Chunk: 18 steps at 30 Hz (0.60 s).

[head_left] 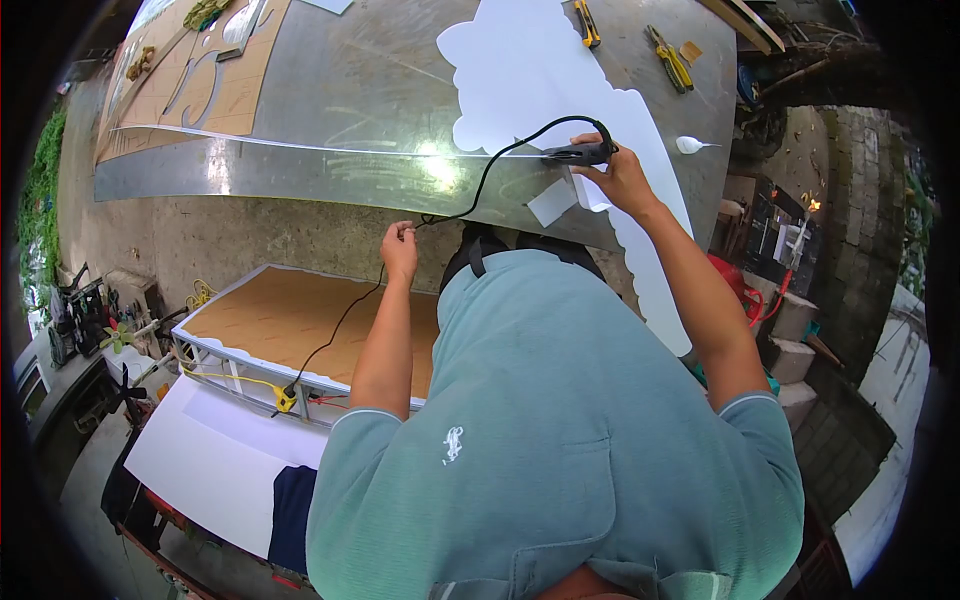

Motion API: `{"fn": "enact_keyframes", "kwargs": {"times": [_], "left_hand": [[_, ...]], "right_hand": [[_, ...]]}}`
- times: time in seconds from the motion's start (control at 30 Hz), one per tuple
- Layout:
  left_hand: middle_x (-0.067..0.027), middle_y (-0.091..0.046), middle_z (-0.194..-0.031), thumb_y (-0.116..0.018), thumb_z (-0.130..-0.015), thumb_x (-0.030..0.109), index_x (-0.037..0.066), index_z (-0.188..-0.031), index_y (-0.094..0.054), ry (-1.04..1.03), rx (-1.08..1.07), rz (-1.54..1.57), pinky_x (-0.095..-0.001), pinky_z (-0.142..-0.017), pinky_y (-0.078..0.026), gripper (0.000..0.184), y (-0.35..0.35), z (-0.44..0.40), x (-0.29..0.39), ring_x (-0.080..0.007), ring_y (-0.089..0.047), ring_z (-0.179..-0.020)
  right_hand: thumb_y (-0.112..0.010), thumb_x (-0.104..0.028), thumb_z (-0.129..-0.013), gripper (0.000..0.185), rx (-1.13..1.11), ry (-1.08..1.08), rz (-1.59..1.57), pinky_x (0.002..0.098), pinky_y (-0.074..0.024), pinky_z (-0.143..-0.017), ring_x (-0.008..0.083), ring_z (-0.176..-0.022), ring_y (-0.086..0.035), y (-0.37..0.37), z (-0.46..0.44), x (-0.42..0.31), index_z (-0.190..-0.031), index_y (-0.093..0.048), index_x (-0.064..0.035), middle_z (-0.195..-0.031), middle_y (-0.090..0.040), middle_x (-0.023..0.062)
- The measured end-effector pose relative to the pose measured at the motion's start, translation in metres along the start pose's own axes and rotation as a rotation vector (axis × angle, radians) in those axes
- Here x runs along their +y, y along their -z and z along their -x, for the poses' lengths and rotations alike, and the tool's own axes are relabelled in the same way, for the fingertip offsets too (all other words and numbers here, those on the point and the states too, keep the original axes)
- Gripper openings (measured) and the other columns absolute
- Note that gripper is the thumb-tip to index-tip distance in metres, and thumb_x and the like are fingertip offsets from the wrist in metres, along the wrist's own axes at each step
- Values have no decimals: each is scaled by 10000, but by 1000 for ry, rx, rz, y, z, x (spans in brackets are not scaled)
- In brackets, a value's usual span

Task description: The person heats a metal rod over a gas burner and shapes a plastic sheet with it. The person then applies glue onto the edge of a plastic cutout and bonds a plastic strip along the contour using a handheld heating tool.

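My right hand grips a black corded hand tool over the table; its exact kind is unclear. A black cable loops up from the tool and down to my left hand, whose fingers are closed on it beside the table's near edge. A long thin white strip stretches leftward from the tool across the metal surface. Under and beside the tool lies a large white sheet with a scalloped edge. A small white piece rests at the table edge, just below the tool.
On the metal table are a yellow utility knife, yellow-handled pliers, a small white bottle and brown cut-out board. Behind me on the left stands a metal-framed brown panel with a yellow power socket.
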<state>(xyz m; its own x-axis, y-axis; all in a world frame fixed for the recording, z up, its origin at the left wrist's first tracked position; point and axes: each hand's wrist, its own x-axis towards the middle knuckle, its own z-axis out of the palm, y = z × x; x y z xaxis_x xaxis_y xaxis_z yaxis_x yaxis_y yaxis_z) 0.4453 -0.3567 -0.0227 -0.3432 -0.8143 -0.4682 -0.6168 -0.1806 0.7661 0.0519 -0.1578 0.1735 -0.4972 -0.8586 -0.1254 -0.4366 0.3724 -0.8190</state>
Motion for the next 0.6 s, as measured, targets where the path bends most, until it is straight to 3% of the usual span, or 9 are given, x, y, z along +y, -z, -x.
{"fn": "enact_keyframes", "kwargs": {"times": [0.23, 0.33, 0.4, 0.53, 0.6], "left_hand": [[-120, -739, -1022, -552, -989, 75, -1, -1136, -689, -33, 6, -57, -324, -790, -586, 215, 0, -1, 4, -198, -715, -913], [-113, -717, -1032, -590, -972, 108, 27, -1132, -686, -170, 14, -187, -397, -867, -549, 203, 1, 4, 40, -263, -696, -964], [-107, -670, -1060, -645, -922, 140, 69, -1123, -673, -347, 105, -442, -461, -988, -447, 215, -4, 2, 71, -312, -625, -1090], [-96, -606, -1122, -706, -881, 186, 119, -1174, -645, -553, 199, -505, -467, -1041, -378, 308, -18, -16, 114, -304, -555, -1159], [-81, -590, -1209, -764, -827, 202, 162, -1221, -628, -738, 98, -590, -461, -1048, -374, 418, -22, -25, 142, -291, -540, -1188]], "right_hand": [[-828, -8, -821, 442, 4, -3, -27, 342, -547, -840, 200, -996, -694, 0, 0, 1, -1226, -666, -82, -1074, -740, 70], [-827, -4, -820, 443, 2, -1, -11, 340, -547, -827, 200, -983, -695, 0, 0, 1, -1225, -666, -84, -1075, -740, 70], [-827, -3, -819, 445, -2, -4, 16, 338, -547, -819, 200, -974, -696, 0, 0, 1, -1226, -667, -85, -1076, -739, 70], [-822, -2, -826, 437, 6, -1, -29, 333, -548, -804, 190, -960, -699, 0, 0, 1, -1227, -668, -88, -1066, -743, 66], [-820, 1, -828, 437, 0, -19, -11, 332, -551, -806, 185, -960, -699, -1, 0, 0, -1228, -668, -88, -1066, -744, 63]]}}
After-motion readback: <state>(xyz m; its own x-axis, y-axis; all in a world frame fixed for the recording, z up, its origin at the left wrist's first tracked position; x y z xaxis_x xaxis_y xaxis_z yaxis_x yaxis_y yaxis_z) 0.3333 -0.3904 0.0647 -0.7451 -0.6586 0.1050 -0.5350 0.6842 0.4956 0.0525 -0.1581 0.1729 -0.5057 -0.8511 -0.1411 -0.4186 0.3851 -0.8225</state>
